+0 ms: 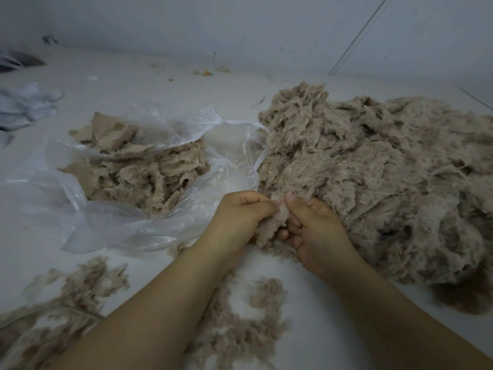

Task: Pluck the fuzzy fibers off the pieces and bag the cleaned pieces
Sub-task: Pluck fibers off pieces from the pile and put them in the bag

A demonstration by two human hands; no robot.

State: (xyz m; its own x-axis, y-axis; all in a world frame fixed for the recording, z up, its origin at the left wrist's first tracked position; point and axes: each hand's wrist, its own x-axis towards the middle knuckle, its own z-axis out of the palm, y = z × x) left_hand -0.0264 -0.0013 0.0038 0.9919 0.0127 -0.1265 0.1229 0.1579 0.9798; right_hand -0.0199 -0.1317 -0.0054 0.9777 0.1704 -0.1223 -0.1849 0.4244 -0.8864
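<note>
Holding one fuzzy piece (272,222) between both hands, close together at centre frame. My left hand (240,217) has its fingers curled round the piece's left side; my right hand (314,225) pinches the other side, thumb up on top. The hands nearly touch, with only the piece between them.

Big heap of uncleaned pieces (378,177) sits to my right, its near edge just behind and beside my right hand. Clear plastic bag (114,222) lies open to my left, spread flat on the white surface (306,329), with cleaned pieces (141,166) piled inside it. The bag's edge reaches the heap's left side.

Plucked fibers (66,303) lie loose on the surface near me: one patch at lower left, another (240,324) between my forearms.

Crumpled pale cloth (24,105) at the far left edge, well apart from the bag. Small scraps (206,73) near the wall, too small to identify.
</note>
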